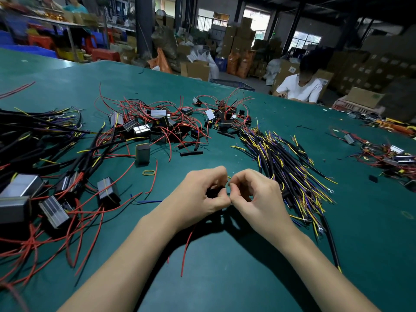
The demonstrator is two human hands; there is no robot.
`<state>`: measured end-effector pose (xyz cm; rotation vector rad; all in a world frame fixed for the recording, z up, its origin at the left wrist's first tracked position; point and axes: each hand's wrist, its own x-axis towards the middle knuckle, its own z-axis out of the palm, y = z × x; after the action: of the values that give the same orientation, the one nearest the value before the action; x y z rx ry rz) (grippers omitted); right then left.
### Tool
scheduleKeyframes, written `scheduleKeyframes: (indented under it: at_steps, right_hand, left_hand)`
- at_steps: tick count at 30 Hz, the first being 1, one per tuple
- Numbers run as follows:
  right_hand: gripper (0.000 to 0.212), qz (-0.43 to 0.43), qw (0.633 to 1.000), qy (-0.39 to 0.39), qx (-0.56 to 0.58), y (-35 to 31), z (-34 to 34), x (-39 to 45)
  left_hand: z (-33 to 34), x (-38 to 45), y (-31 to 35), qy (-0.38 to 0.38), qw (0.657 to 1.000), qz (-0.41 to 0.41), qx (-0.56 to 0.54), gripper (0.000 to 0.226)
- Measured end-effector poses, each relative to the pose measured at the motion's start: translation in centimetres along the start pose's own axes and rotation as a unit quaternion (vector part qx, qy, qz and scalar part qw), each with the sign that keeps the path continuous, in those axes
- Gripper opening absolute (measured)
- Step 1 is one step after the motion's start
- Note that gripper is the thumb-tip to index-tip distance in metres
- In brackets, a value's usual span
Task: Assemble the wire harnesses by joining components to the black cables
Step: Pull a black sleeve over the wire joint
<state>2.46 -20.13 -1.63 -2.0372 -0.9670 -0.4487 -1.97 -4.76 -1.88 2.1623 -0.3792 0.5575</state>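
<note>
My left hand [200, 197] and my right hand [258, 197] meet fingertip to fingertip over the green table [225, 278]. The left hand grips a small black component [213, 192] with a red wire [188, 246] hanging below it. The right hand pinches thin wire ends, one yellow, against that component. What the fingers do to the wires is hidden. A black cable [331, 239] runs from under my right wrist toward the lower right.
A bundle of black cables with yellow and purple leads [288, 165] lies right of my hands. Black box components with red wires [157, 127] are heaped ahead and at the left [33, 199]. A person in white [301, 86] sits at the far edge.
</note>
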Motion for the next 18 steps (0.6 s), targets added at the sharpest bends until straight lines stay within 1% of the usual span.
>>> scheduleKeyframes:
  at_steps: [4, 9, 11, 14, 16, 18]
  right_hand:
    - [0.006, 0.023, 0.999, 0.010, 0.020, 0.10, 0.00, 0.14]
    - [0.012, 0.052, 0.998, 0.008, 0.043, 0.18, 0.17, 0.26]
    - [0.011, 0.069, 0.996, -0.005, 0.065, 0.48, -0.16, 0.36]
    - [0.014, 0.087, 0.989, -0.042, 0.108, 0.73, -0.64, 0.20]
    - [0.015, 0.094, 0.987, -0.059, 0.116, 0.84, -0.69, 0.15]
    - [0.010, 0.091, 0.988, -0.062, 0.113, 0.85, -0.66, 0.25]
  left_hand:
    - [-0.29, -0.10, -0.21, 0.000, 1.000, -0.010, -0.024, 0.015]
    - [-0.72, -0.20, -0.46, 0.001, 1.000, 0.003, -0.021, 0.017]
    - [-0.81, -0.20, -0.55, 0.003, 1.000, 0.009, -0.020, 0.015]
    - [-0.85, -0.27, -0.75, 0.012, 1.000, 0.014, -0.017, 0.006]
    - [-0.84, -0.30, -0.82, 0.019, 0.999, 0.018, -0.020, 0.005]
    - [-0.82, -0.33, -0.72, 0.020, 0.999, 0.022, -0.021, 0.005]
